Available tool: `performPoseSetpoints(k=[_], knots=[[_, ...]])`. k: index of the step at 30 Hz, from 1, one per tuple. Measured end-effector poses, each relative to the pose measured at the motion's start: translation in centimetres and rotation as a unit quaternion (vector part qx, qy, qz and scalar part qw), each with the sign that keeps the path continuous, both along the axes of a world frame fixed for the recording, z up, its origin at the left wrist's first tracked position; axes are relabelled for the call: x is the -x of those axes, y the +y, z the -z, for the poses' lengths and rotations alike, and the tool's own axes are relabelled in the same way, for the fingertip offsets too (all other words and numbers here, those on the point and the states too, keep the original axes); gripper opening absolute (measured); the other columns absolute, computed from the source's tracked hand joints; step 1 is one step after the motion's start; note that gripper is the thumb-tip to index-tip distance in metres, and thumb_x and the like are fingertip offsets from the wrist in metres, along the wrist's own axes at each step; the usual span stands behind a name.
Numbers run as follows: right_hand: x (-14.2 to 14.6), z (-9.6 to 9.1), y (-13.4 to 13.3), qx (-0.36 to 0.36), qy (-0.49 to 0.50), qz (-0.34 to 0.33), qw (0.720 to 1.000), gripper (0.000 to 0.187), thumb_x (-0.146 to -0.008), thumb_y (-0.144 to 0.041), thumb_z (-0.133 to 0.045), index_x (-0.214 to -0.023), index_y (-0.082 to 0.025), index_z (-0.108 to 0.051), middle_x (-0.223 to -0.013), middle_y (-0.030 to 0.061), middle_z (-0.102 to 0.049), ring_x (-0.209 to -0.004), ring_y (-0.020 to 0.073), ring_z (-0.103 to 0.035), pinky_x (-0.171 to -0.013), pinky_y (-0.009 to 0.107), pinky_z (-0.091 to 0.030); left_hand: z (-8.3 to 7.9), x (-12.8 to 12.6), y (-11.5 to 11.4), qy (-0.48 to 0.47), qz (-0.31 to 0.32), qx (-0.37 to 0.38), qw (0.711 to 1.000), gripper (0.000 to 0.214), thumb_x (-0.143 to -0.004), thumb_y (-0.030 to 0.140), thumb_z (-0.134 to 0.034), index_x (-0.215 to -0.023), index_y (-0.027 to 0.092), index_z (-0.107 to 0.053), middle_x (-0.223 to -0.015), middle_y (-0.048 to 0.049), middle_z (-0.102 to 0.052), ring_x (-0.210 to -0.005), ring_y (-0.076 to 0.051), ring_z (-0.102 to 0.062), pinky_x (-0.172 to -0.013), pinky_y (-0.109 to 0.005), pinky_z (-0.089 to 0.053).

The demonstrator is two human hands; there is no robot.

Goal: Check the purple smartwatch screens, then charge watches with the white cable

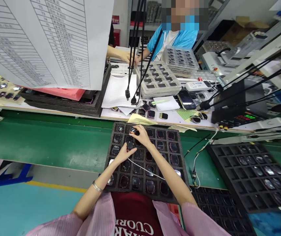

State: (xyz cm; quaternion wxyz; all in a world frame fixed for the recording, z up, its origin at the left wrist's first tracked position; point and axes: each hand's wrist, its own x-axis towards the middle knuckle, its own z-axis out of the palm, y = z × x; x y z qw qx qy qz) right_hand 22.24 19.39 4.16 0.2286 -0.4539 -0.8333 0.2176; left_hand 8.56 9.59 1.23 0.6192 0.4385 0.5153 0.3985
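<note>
My right hand (pixel 142 136) pinches a small square smartwatch body (pixel 132 130) with a lit screen over the back row of a black foam tray (pixel 144 170). Lower and to the left, my left hand (pixel 123 154) has thumb and forefinger bent around a dark piece (pixel 130 143) at the tray's second row. A thin white cable (pixel 146 170) runs from under my left hand across the tray to the right; its end is hidden by the hand. Another lit watch body (pixel 120 128) sits in the back left compartment. Dark-screened watch bodies fill many compartments.
A green bench (pixel 56 141) lies under the tray. More foam trays (pixel 253 177) with watches stand at right. Black cables (pixel 140 49) hang ahead, beside a printed sheet (pixel 47 42). A power supply (pixel 241 101) sits at right. A co-worker in blue (pixel 189 39) is across the bench.
</note>
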Motion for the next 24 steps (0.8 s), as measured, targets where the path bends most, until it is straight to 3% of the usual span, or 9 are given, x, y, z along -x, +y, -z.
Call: performPoseSetpoints(k=[3, 9, 15, 18, 21, 24], knots=[[-0.3, 1.1, 1.2, -0.002, -0.043, -0.001, 0.999, 0.028, -0.093, -0.03, -0.058, -0.117, -0.015, -0.056, -0.118, 0.0093, -0.056, -0.104, 0.0253, -0.056, -0.088, 0.046, -0.048, 1.0, 0.1, -0.4, 0.0, 0.029, -0.001, 1.0, 0.03, -0.077, 0.03, -0.07, -0.097, 0.013, -0.054, -0.081, -0.0002, -0.059, -0.063, -0.012, -0.053, -0.062, -0.027, -0.045], [-3.6, 0.7, 1.9, 0.027, -0.125, -0.025, 0.991, 0.025, -0.094, -0.028, -0.058, -0.115, -0.015, -0.057, -0.118, 0.0091, -0.056, -0.103, 0.0244, -0.057, -0.087, 0.045, -0.049, 1.4, 0.6, -1.1, -0.009, 0.072, -0.004, 0.997, 0.043, -0.072, 0.026, -0.074, -0.105, 0.014, -0.051, -0.089, -0.0018, -0.062, -0.056, -0.008, -0.045, -0.056, -0.023, -0.038], [-3.6, 0.6, 2.5, 0.048, -0.133, -0.005, 0.99, 0.027, -0.094, -0.028, -0.058, -0.117, -0.015, -0.056, -0.119, 0.0095, -0.055, -0.101, 0.0243, -0.058, -0.085, 0.044, -0.05, 1.7, 0.7, -0.6, -0.008, 0.086, -0.006, 0.996, 0.022, -0.084, 0.024, -0.064, -0.101, 0.013, -0.054, -0.092, -0.0027, -0.059, -0.061, -0.01, -0.051, -0.057, -0.024, -0.045], [-3.8, -0.3, 1.1, 0.052, -0.089, -0.006, 0.995, 0.032, -0.092, -0.028, -0.06, -0.12, -0.015, -0.054, -0.116, 0.0097, -0.056, -0.1, 0.0244, -0.058, -0.085, 0.044, -0.05, 1.8, 0.7, -0.3, -0.014, 0.09, 0.001, 0.996, 0.019, -0.087, 0.024, -0.061, -0.101, 0.013, -0.055, -0.093, -0.0032, -0.058, -0.064, -0.011, -0.053, -0.058, -0.025, -0.048], [-4.1, -1.4, -1.8, 0.061, -0.029, -0.051, 0.996, 0.044, -0.088, -0.028, -0.065, -0.127, -0.017, -0.05, -0.115, 0.0095, -0.055, -0.097, 0.0222, -0.06, -0.084, 0.038, -0.052, 1.9, 0.8, -0.1, -0.03, 0.091, 0.009, 0.995, 0.023, -0.084, 0.022, -0.064, -0.103, 0.013, -0.055, -0.091, -0.0029, -0.059, -0.065, -0.011, -0.055, -0.059, -0.026, -0.049], [-3.5, -1.7, -4.9, 0.07, 0.013, -0.109, 0.991, 0.047, -0.084, -0.025, -0.068, -0.127, -0.022, -0.051, -0.117, 0.0081, -0.053, -0.103, 0.0224, -0.058, -0.088, 0.036, -0.052, 1.8, 1.0, -0.1, -0.055, 0.09, 0.009, 0.994, 0.049, -0.069, 0.018, -0.077, -0.112, 0.014, -0.053, -0.097, -0.0039, -0.06, -0.074, -0.014, -0.058, -0.067, -0.028, -0.051]])
